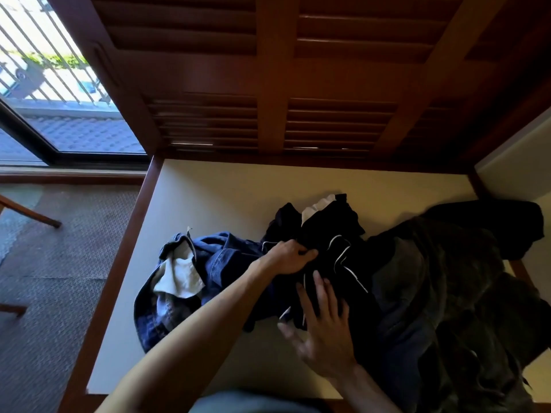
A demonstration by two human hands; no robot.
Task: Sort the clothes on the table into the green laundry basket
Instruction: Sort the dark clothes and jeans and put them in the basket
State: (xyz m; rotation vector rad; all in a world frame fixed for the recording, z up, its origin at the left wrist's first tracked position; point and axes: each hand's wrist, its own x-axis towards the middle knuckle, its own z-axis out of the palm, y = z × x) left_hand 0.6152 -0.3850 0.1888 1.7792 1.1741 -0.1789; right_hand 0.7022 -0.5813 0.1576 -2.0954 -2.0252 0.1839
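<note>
A pile of clothes lies on the cream table (226, 201). A black garment with white piping (334, 234) sits in the middle. My left hand (287, 256) grips a fold of it, fingers curled into the cloth. My right hand (323, 329) lies with spread fingers on the same garment's near edge. Blue jeans (214, 260) with white pocket lining showing lie to the left. A dark olive garment (447, 293) covers the right side of the table. No green basket is in view.
Wooden louvred shutters (268, 84) rise behind the table. A window with railings (44, 70) is at the upper left. Grey carpet (59, 263) and a chair leg (29, 214) lie left of the table's wooden edge.
</note>
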